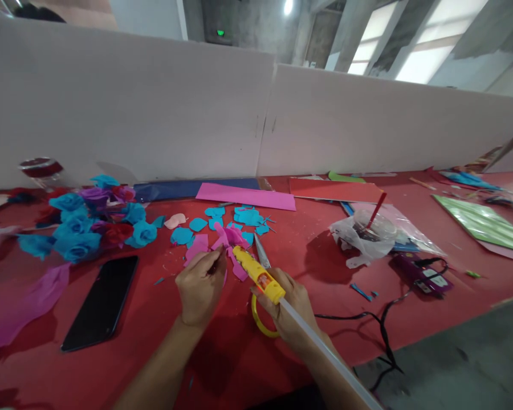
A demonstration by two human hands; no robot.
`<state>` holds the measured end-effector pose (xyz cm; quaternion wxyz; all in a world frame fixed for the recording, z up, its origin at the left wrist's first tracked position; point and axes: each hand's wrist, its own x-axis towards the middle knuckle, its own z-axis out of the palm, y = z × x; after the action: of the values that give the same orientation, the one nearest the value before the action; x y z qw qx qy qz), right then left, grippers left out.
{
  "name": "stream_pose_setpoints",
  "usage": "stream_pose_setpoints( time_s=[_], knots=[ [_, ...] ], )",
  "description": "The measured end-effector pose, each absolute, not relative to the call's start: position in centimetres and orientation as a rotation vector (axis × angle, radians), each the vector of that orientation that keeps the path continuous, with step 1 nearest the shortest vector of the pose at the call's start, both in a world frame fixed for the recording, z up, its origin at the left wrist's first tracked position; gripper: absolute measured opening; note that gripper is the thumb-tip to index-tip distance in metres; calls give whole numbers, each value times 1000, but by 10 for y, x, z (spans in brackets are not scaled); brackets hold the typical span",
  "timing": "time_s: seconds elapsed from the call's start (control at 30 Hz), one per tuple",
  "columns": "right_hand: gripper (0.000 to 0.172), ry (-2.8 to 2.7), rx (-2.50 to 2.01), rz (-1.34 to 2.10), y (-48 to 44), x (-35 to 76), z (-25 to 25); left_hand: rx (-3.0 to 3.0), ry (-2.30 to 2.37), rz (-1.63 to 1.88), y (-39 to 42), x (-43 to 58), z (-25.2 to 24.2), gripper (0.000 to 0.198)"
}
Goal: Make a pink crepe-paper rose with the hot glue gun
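My right hand (288, 307) grips a yellow glue gun (259, 274) with a white glue stick running back along my forearm; its nozzle points at a pink paper flower (229, 239). My left hand (200, 287) is closed, pinching the flower's lower end against the red table (248, 353). A pair of scissors (261, 253) lies just behind the gun. Loose blue petals (222, 219) lie scattered beyond the flower.
A pile of blue, purple and red paper flowers (89, 219) sits at the left, a black phone (102, 302) in front of it. Pink and red paper sheets (245, 196) lie by the white partition. A plastic-bagged cup (370, 230) and black cable (380, 324) are at right.
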<state>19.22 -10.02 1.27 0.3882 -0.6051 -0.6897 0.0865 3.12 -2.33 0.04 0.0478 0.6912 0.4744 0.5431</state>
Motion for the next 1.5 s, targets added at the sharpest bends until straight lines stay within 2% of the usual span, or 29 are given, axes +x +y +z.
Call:
stream_pose_setpoints(
  time_s=[0.63, 1.5],
  knots=[
    [19, -1785, -1573, 154, -100, 191, 15, 2175, 1337, 1777, -20, 31, -5, 10],
    [9, -1807, -1564, 85, -102, 193, 9, 2147, 1337, 1735, -23, 30, -3, 11]
  ],
)
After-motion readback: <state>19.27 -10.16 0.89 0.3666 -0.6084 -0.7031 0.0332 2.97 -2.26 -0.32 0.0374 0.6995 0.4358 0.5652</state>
